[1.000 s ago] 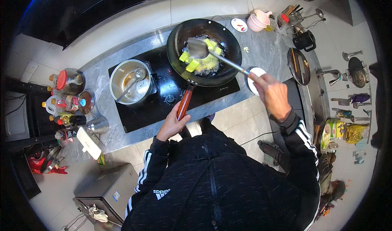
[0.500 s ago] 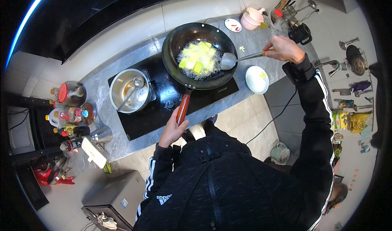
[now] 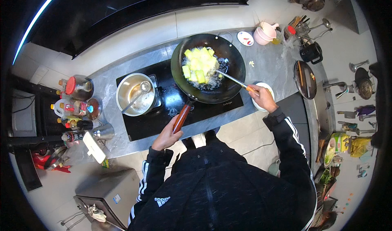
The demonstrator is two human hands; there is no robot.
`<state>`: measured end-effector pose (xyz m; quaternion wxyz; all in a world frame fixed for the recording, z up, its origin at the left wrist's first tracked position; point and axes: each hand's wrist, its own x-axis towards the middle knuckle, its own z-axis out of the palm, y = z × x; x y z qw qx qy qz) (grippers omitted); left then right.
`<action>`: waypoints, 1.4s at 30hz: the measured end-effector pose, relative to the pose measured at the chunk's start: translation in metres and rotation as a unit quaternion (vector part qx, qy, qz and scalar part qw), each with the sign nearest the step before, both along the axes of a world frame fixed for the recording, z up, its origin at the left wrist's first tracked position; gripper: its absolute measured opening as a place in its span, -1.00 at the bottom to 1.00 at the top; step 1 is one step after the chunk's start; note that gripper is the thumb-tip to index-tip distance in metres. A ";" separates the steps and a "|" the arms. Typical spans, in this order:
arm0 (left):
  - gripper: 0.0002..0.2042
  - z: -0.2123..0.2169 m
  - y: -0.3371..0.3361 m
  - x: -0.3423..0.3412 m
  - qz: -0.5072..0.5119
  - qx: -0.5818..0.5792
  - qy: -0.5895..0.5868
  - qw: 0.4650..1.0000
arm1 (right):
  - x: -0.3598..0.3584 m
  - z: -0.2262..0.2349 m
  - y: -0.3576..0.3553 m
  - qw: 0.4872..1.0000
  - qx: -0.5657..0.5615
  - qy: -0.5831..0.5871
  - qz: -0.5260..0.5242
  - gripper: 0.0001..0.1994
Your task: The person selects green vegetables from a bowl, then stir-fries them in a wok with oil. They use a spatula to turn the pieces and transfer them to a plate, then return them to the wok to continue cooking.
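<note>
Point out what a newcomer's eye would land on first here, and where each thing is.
First, the bright yellow-green chunks amid bubbles in the dark wok, on the right of the black stovetop. Next, the left hand gripping the wok's reddish-brown handle, and the right hand holding a spatula that reaches into the wok. Left of it stands a metal pot with a ladle inside.

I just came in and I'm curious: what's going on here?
A person's left hand grips the brown handle of a big dark wok on a black cooktop. The right hand holds a metal spatula, its far end down in the wok beside pale green pieces, which sit in bubbling liquid. A pot stands to the wok's left with a ladle in it.
</note>
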<state>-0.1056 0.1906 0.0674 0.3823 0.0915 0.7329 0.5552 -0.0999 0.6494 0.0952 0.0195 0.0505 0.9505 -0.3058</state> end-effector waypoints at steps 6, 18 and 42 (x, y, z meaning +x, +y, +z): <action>-0.26 0.002 0.001 0.000 0.014 -0.014 0.000 1.000 | -0.004 0.008 -0.010 1.000 -0.008 0.027 -0.011 -0.66; -0.27 -0.015 0.002 0.006 0.024 0.016 0.022 0.999 | 0.022 0.114 -0.040 0.947 0.285 0.111 0.101 -0.68; -0.21 -0.026 0.004 0.009 0.051 0.019 0.044 0.998 | -0.085 0.258 -0.025 0.923 0.236 -0.295 0.066 -0.72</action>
